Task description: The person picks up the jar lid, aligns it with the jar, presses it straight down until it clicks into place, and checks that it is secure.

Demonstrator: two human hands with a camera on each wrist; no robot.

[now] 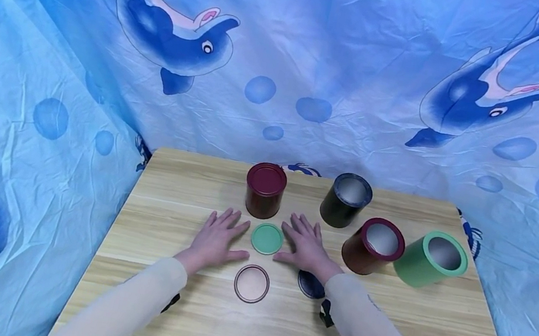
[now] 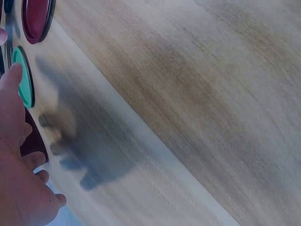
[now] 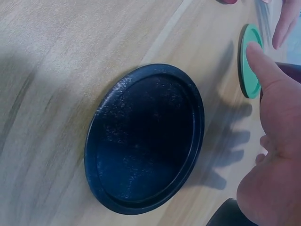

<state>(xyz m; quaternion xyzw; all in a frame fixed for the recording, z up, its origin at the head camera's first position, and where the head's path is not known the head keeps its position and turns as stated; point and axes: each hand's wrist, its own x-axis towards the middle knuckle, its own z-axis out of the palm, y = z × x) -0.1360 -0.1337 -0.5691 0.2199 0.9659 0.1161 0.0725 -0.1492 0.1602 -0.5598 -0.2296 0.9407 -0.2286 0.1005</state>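
Note:
Both hands lie flat, palms down, on the wooden table (image 1: 159, 316). My left hand (image 1: 219, 236) rests just left of a green lid (image 1: 266, 238), my right hand (image 1: 304, 243) just right of it, fingers spread and straight, holding nothing. A dark red lid (image 1: 252, 283) lies near the front between my forearms. A black lid (image 3: 146, 139) lies under my right wrist, partly hidden in the head view. Behind the green lid (image 3: 249, 61) stands a closed dark red can (image 1: 264, 190).
An open black can (image 1: 347, 200), an open dark red can (image 1: 373, 246) and an open green can (image 1: 432, 259) stand tilted at the right. A blue dolphin-print cloth (image 1: 290, 46) hangs behind and at both sides of the table.

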